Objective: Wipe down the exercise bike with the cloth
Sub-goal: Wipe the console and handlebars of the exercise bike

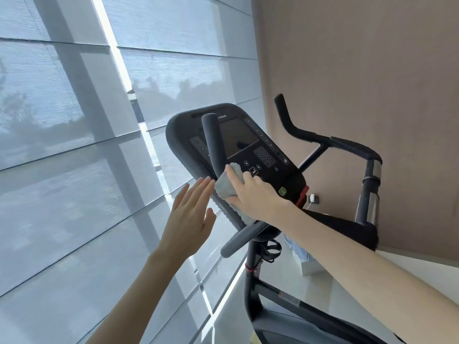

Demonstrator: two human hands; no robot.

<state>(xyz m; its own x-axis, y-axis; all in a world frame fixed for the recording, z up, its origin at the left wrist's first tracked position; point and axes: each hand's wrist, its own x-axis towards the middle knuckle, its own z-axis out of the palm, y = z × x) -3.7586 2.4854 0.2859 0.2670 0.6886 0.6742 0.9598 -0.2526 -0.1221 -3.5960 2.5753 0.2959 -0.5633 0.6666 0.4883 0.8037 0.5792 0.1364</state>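
My right hand (253, 192) holds the grey cloth (228, 184) bunched round the near handlebar (213, 145), at the lower left corner of the console (238, 137) on the exercise bike (250, 266). My fingers curl over the top and my thumb tucks beneath, so the cloth hugs the bar all round and not just one face. My left hand (191, 214) is flat and holds nothing, fingers straight and close together. It sits just left of the console's lower edge, fingertips up by the bar beside the cloth. I reckon it is there to steady the bar, though I cannot tell if it touches.
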